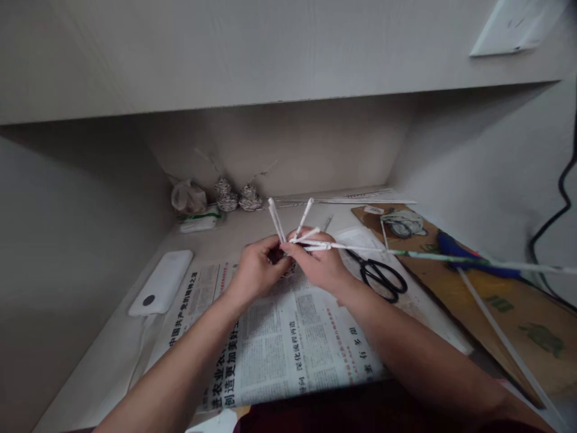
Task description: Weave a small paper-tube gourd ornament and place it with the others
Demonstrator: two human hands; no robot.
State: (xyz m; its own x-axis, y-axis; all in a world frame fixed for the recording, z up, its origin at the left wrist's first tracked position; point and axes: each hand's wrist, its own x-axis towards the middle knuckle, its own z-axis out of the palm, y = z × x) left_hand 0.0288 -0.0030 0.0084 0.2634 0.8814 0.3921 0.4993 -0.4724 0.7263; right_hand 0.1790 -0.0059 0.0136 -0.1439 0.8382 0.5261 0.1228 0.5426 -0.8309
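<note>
Both hands are closed on a small woven paper piece (288, 272), mostly hidden between them, at the middle of the view. White rolled-paper sticks (276, 221) rise and fan out from its top. One long paper strand (433, 256) runs from it far to the right. My left hand (259, 264) grips the piece from the left, thumb and fingers bent around it. My right hand (321, 261) holds it from the right, its thumb pressed near the base of the sticks.
Newspaper (270, 355) covers the tabletop below my hands. Black-handled scissors (383, 278) lie right of my right hand. At left sits a white power bank (162, 282) with a cable. Two woven gourd shapes (226, 195) stand at the back, near paper sticks (342, 201). Cardboard (500, 307) lies right.
</note>
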